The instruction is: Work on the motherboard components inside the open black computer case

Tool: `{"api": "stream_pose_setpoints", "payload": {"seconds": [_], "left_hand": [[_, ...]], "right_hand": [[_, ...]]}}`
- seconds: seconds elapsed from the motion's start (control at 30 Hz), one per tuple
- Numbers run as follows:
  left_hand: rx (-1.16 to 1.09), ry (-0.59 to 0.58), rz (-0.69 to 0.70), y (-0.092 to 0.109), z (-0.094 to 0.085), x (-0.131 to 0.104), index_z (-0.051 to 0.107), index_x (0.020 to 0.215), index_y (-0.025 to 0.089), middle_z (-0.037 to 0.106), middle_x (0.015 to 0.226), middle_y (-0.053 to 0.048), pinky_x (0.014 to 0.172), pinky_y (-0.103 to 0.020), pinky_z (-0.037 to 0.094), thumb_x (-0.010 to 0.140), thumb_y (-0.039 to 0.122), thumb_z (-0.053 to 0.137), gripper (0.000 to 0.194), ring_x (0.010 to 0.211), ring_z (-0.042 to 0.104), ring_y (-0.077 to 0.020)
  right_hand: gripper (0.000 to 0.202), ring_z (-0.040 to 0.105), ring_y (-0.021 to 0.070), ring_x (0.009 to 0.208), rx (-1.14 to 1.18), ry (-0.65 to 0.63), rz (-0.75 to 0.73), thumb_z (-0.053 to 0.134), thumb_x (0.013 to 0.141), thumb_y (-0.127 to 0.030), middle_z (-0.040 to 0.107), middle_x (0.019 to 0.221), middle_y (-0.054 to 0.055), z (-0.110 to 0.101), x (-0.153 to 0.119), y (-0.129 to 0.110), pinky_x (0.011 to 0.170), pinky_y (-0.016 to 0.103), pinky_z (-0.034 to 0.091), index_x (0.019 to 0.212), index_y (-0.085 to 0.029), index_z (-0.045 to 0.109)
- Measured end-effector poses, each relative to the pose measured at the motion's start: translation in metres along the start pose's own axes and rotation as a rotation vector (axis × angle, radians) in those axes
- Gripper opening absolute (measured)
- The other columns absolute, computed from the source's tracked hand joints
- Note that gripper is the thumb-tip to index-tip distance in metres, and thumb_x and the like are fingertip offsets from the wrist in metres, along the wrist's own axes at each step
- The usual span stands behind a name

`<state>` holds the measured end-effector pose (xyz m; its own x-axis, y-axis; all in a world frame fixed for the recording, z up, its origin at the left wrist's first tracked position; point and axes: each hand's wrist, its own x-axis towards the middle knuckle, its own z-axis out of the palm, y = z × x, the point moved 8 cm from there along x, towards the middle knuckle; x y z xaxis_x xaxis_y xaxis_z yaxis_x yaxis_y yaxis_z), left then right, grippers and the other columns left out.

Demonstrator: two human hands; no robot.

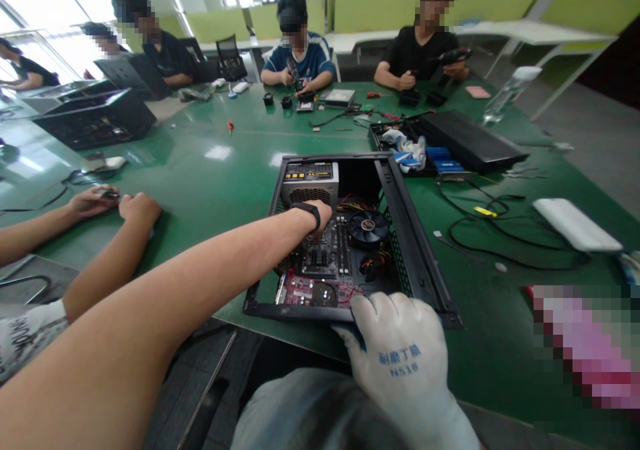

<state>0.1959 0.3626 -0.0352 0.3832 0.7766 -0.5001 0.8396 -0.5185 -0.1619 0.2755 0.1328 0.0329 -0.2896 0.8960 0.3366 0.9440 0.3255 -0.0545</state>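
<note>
An open black computer case point(425, 257) lies on the green table in front of me. My left hand point(321, 217), bare with a black wristband, reaches into it below the silver power supply point(311, 182), over the motherboard point(323, 257); its fingers are mostly hidden. White-gloved, my right hand point(400, 343) grips the near edge of the case, its fingers over the rim and its thumb below. Inside the case are a round black fan point(369, 228) at the right and a red card point(303, 291) near the front edge.
Beside me on the left are a person's hands point(140, 210). Across the green table point(200, 170) several people sit. Black cables point(500, 237), a white box-like device point(577, 225) and an open toolbox point(380, 133) with gloves lie right. A clear bottle point(510, 95) stands far right.
</note>
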Motion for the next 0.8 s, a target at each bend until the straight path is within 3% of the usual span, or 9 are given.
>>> {"api": "stream_pose_setpoints", "payload": {"seconds": [0.17, 0.37, 0.8], "left_hand": [[0.019, -0.003, 0.022, 0.0005, 0.0015, 0.0026, 0.075, 0.107, 0.013, 0.073, 0.107, -0.017, 0.084, -0.028, 0.054, 0.049, 0.032, 0.088, 0.063, 0.099, 0.069, -0.0283], [0.018, -0.016, 0.015, 0.0012, -0.0017, -0.0037, 0.076, 0.104, 0.013, 0.073, 0.107, -0.017, 0.085, -0.028, 0.053, 0.057, 0.033, 0.084, 0.052, 0.102, 0.068, -0.0283], [0.05, -0.03, 0.012, 0.0016, 0.0016, 0.0014, 0.073, 0.108, 0.015, 0.072, 0.111, -0.015, 0.089, -0.028, 0.051, 0.054, 0.036, 0.087, 0.06, 0.106, 0.066, -0.0283]], "right_hand": [[0.021, 0.038, 0.0223, 0.068, -0.009, 0.009, -0.003, 0.066, 0.078, -0.044, 0.05, 0.07, 0.003, -0.0001, -0.0002, 0.0001, 0.064, 0.037, 0.018, 0.079, -0.026, 0.056], [0.022, 0.038, 0.0224, 0.068, 0.011, 0.002, 0.0, 0.063, 0.08, -0.046, 0.05, 0.07, 0.003, 0.0022, -0.0009, 0.0013, 0.064, 0.037, 0.017, 0.077, -0.026, 0.053], [0.021, 0.034, 0.0229, 0.069, 0.015, 0.039, -0.007, 0.067, 0.076, -0.042, 0.048, 0.071, 0.004, 0.0037, -0.0035, 0.001, 0.065, 0.038, 0.02, 0.077, -0.026, 0.053]]}}
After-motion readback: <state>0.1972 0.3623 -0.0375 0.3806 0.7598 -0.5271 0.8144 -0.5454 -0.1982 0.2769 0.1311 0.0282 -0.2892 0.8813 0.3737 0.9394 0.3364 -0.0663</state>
